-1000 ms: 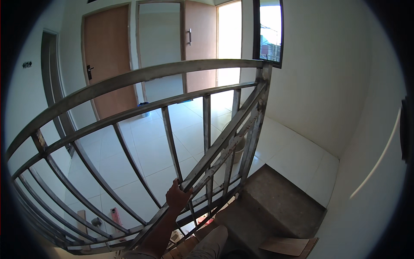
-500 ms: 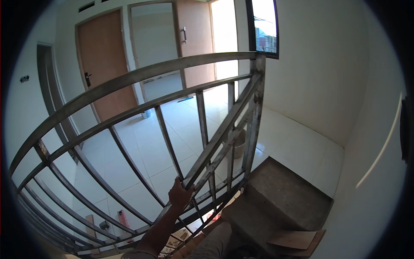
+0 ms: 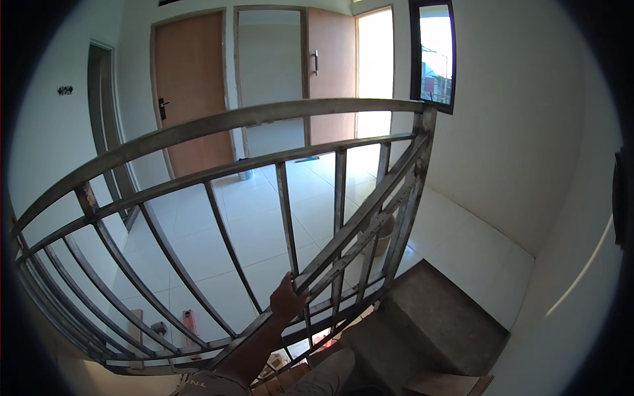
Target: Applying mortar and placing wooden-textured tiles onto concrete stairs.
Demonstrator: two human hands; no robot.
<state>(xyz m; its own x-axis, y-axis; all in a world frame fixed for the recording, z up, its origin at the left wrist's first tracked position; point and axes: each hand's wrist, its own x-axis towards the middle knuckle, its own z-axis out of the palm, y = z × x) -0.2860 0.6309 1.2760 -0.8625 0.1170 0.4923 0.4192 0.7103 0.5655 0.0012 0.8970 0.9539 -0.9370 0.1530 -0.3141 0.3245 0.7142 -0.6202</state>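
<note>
My left hand is closed around the lower part of a sloping metal handrail. The handrail slants up to a corner post. Beyond it runs a bare metal balustrade with a curved-looking top rail and several upright bars. My left forearm comes from the lower edge, and my trousered leg shows beside it. My right hand is not in view.
Bare concrete steps rise on the right toward a white tiled floor. Brown boards lie on a lower step. A bucket stands behind the post, with a red object behind the bars. Wooden doors stand beyond.
The view has tilted and shifted, so the balustrade and doors sit lower and farther right in the picture. My left hand remains closed on the handrail.
</note>
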